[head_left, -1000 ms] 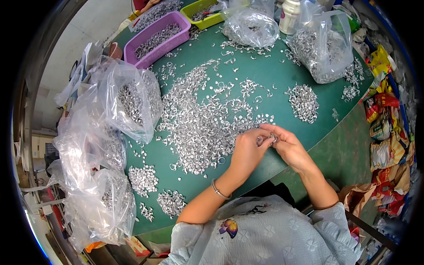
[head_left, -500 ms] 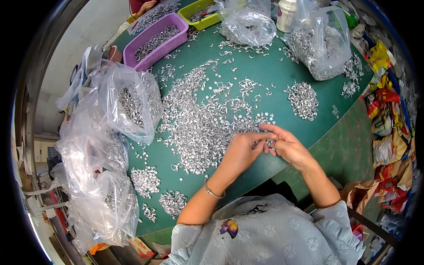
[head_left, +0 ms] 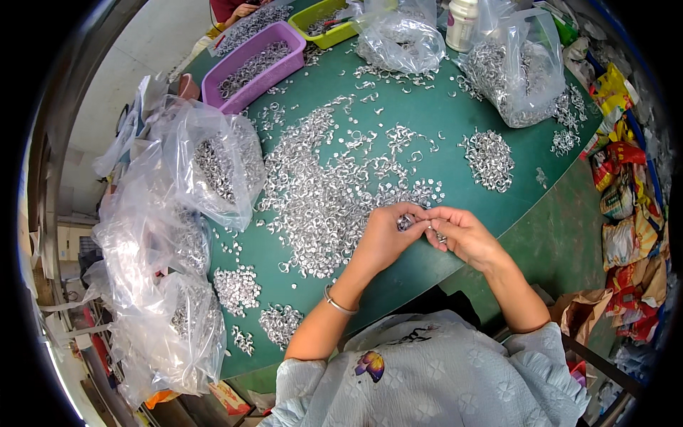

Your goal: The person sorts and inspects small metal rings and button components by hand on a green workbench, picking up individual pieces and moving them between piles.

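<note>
My left hand (head_left: 388, 235) and my right hand (head_left: 466, 238) meet above the near edge of the green table (head_left: 441, 99), fingertips together. Small silver ring-shaped metal pieces (head_left: 406, 222) show in the curled fingers of my left hand. More such pieces show under the fingers of my right hand, its thumb and forefinger pinched against the left fingertips. What exactly lies between the fingertips is too small to make out. Just beyond my hands spreads a large loose heap of the same silver pieces (head_left: 320, 206).
Smaller piles (head_left: 488, 161) sit at right and near left. Clear plastic bags of pieces (head_left: 220, 167) line the left side; another bag (head_left: 516, 78) stands far right. A purple bin (head_left: 252, 67), a green bin (head_left: 327, 25) and a white bottle (head_left: 462, 25) are at the back. Another person's hand (head_left: 245, 10) shows there.
My right fingers have drawn in from a more outstretched pose to a pinch at the left fingertips. My left hand has turned slightly, showing the pieces inside it.
</note>
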`<state>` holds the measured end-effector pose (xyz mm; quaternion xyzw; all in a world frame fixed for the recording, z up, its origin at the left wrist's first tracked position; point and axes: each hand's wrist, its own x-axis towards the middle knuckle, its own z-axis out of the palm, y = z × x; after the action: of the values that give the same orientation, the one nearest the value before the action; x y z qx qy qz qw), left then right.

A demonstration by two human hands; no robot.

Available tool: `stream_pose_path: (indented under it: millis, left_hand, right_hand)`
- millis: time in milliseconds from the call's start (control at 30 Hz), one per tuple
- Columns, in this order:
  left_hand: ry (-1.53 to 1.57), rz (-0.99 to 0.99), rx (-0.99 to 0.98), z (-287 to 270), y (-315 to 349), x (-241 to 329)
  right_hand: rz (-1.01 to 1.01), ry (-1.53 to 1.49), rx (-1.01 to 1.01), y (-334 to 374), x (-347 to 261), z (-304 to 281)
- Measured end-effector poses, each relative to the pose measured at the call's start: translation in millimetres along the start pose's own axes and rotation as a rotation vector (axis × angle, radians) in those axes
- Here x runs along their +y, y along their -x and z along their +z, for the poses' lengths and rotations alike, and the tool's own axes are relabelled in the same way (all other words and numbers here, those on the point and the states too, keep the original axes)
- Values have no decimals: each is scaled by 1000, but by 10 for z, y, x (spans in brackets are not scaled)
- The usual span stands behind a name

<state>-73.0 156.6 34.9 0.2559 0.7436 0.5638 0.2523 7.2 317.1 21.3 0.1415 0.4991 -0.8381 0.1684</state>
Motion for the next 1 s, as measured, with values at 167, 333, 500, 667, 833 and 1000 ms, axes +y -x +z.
stream_pose_path:
  millis: [167, 333, 500, 667, 833, 1000]
  left_hand:
    - [290, -96, 37, 19, 39, -92]
    - [1167, -353, -15, -238, 311, -179]
    - [1321, -223, 250, -437, 835, -349]
    - [1312, -248, 696, -680, 1536, -577]
    - [976, -254, 1145, -783, 2017, -539]
    - [1002, -146, 1347, -924, 2319, -681]
  right_hand:
    - [23, -52, -24, 20, 8, -52]
    - [-417, 553, 441, 17, -264, -327]
    - [-846, 1492, 803, -264, -459, -1097]
    - [-934, 1639, 793, -371, -318, -1138]
    - [-966, 1515, 573, -313, -87, -525]
    - [-853, 1474, 104, -198, 283, 272]
